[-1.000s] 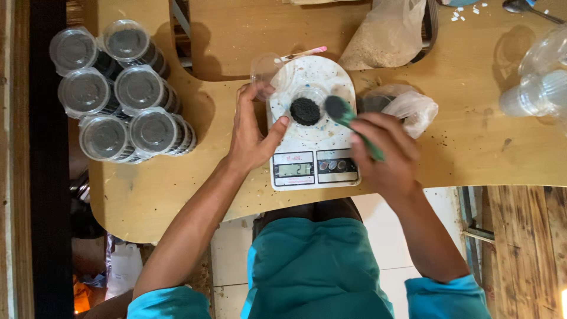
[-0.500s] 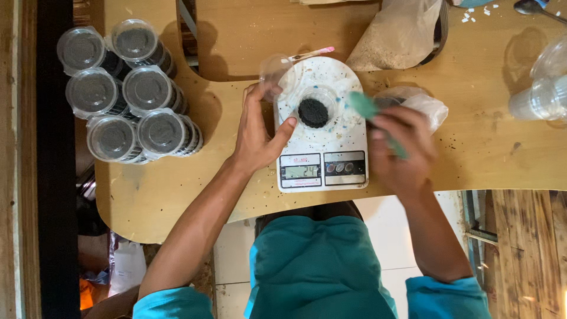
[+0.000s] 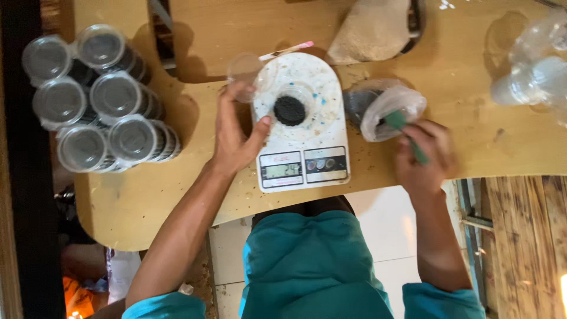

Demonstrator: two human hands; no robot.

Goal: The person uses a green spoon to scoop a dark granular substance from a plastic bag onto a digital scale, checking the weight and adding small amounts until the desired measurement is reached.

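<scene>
A small clear cup (image 3: 290, 106) with a round dark mass inside sits at the centre of a white, paint-speckled kitchen scale (image 3: 301, 124). The left hand (image 3: 236, 133), at nine o'clock, rests spread against the scale. The right hand (image 3: 426, 156), at three o'clock, pinches a green scoop (image 3: 406, 131) at a plastic bag (image 3: 384, 106).

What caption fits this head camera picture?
Left hand steadies a white scale; right hand dips a green scoop into a bag.

Left hand (image 3: 236, 137) open, palm down, fingers spread toward the far side, thumb out to the right, forearm running near-left, right hand (image 3: 426, 158) curled into a closed grip, blurred, forearm running near-right
</scene>
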